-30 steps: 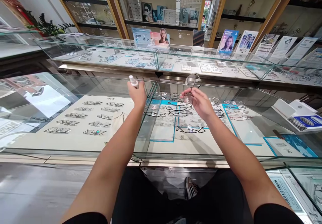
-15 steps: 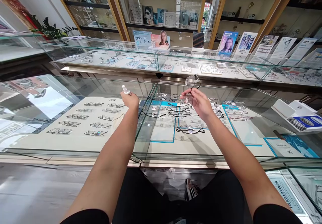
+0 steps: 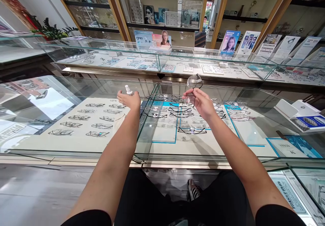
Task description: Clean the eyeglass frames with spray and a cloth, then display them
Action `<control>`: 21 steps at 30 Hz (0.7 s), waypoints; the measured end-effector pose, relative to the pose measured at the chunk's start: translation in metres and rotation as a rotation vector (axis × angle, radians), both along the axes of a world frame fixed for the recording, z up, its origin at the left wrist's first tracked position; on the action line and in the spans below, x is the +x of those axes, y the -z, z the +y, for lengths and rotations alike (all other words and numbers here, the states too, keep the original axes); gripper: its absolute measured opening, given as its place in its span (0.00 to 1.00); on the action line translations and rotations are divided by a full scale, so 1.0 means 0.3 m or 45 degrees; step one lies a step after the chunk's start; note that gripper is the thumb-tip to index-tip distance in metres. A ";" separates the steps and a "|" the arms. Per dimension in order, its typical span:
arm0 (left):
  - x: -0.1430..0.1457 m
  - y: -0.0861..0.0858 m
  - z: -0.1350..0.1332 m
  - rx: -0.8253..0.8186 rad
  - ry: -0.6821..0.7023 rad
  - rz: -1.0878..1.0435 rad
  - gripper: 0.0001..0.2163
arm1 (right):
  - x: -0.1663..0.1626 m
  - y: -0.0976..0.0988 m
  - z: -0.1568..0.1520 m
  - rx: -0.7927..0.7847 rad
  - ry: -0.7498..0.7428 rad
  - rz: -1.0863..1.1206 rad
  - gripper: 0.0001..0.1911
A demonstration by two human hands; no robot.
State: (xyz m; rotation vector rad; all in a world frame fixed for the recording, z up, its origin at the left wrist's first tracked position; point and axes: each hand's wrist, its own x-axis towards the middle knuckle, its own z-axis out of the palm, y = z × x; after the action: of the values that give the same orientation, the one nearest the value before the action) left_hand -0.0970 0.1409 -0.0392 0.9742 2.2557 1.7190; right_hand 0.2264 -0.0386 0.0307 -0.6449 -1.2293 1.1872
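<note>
Now: glasses (image 3: 194, 81) raised over a display case (image 3: 162, 149)

The right hand (image 3: 203, 103) pinches them above rows of spectacle frames (image 3: 192, 130). The left hand (image 3: 130, 100) has fingers and thumb either side of a white spray bottle (image 3: 129, 90); whether it grips firmly cannot be told.
</note>
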 end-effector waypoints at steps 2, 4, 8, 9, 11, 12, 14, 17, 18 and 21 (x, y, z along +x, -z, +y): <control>-0.007 -0.052 -0.023 0.122 -0.072 0.001 0.34 | 0.000 -0.002 -0.001 -0.009 0.015 -0.001 0.21; -0.030 -0.111 -0.055 0.308 -0.102 0.045 0.33 | 0.002 -0.005 -0.002 -0.014 0.025 0.013 0.21; -0.084 -0.212 -0.150 0.611 -0.113 0.197 0.26 | 0.008 -0.005 0.001 -0.024 0.032 0.027 0.21; -0.094 -0.226 -0.179 0.644 -0.080 0.235 0.23 | 0.010 -0.003 0.003 -0.025 0.040 0.021 0.21; -0.115 -0.238 -0.241 0.629 0.086 0.308 0.16 | 0.015 0.000 0.007 -0.025 0.055 0.011 0.21; -0.129 -0.235 -0.272 0.573 0.205 0.349 0.12 | 0.018 0.001 0.008 -0.025 0.060 0.013 0.21; -0.166 -0.212 -0.329 0.344 0.429 0.455 0.08 | 0.021 0.000 0.008 -0.027 0.058 0.031 0.21; -0.244 -0.151 -0.398 -0.218 0.503 0.652 0.04 | 0.022 -0.006 0.003 -0.022 0.046 0.066 0.19; -0.271 -0.128 -0.415 -0.391 0.490 0.708 0.06 | 0.022 -0.007 0.001 -0.018 0.043 0.072 0.19; -0.340 -0.066 -0.445 -0.685 0.522 0.792 0.15 | 0.019 -0.008 -0.003 -0.006 0.042 0.060 0.18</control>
State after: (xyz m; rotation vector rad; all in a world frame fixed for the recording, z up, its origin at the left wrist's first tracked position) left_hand -0.1990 0.0074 -0.0194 1.8190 2.3902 0.6335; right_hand 0.2320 -0.0396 0.0329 -0.6345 -1.1725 1.1720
